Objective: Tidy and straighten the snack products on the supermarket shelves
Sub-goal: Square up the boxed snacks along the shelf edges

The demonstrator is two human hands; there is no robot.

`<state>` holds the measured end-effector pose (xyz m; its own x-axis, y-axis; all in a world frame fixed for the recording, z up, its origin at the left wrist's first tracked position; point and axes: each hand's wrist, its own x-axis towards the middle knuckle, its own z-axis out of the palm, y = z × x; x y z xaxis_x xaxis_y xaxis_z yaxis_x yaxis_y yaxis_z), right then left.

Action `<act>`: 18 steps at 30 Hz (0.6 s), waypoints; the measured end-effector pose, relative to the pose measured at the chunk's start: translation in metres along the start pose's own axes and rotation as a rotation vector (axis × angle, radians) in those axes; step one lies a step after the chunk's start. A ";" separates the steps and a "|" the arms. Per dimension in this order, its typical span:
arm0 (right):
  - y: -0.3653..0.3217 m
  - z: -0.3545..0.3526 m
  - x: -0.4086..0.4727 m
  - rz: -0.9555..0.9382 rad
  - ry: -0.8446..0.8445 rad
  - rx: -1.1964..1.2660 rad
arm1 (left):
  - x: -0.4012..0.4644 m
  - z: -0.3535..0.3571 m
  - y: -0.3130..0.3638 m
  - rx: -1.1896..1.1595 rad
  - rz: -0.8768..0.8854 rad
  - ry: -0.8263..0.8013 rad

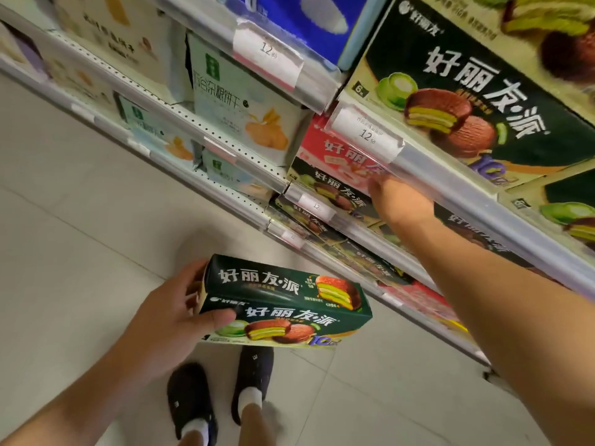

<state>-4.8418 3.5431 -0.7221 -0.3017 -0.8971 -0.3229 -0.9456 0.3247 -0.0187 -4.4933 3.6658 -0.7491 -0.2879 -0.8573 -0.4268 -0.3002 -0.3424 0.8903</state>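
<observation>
Dark-green cardboard, a long pie box [286, 304], is held low over the floor by the left hand [167, 317]; the thumb is laid across its front face and the fingers are curled round its near end, so only one end is gripped and the far end hangs free; a slip or a sag towards the floor could be expected if that grip is loosened. The right hand [401, 201] is reached in under the shelf rail [450, 185] to the red box [335, 152] on the middle shelf; its fingertips are hidden behind the rail and the boxes, so whether they are grasping or only pressing cannot be told. The price tag [363, 133] clipped on the rail sits just above that hand and could be knocked loose by the wrist. Green boxes [331, 191] are stacked just beside the red one, some at a slant; a careless push could be passed on to them, and one could be tipped over the shelf lip
</observation>
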 end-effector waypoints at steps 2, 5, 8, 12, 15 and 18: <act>-0.001 -0.001 0.004 0.017 -0.024 0.016 | 0.005 -0.003 0.003 0.014 0.019 0.009; -0.001 -0.002 0.007 0.050 -0.102 0.073 | 0.011 -0.008 0.005 0.019 0.032 0.028; 0.000 0.001 0.003 0.044 -0.006 0.068 | 0.011 -0.010 0.008 0.017 0.036 0.037; -0.007 0.010 -0.008 0.012 0.133 0.047 | 0.004 -0.006 0.011 0.078 0.065 0.030; -0.016 0.014 -0.016 0.013 0.183 0.078 | -0.004 -0.001 0.011 0.128 0.088 0.029; -0.021 0.015 -0.033 -0.056 0.275 0.043 | -0.012 -0.004 0.009 0.138 0.088 0.013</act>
<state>-4.8102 3.5701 -0.7258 -0.2761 -0.9598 -0.0511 -0.9576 0.2793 -0.0709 -4.4886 3.6717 -0.7355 -0.3073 -0.8868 -0.3452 -0.3965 -0.2105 0.8936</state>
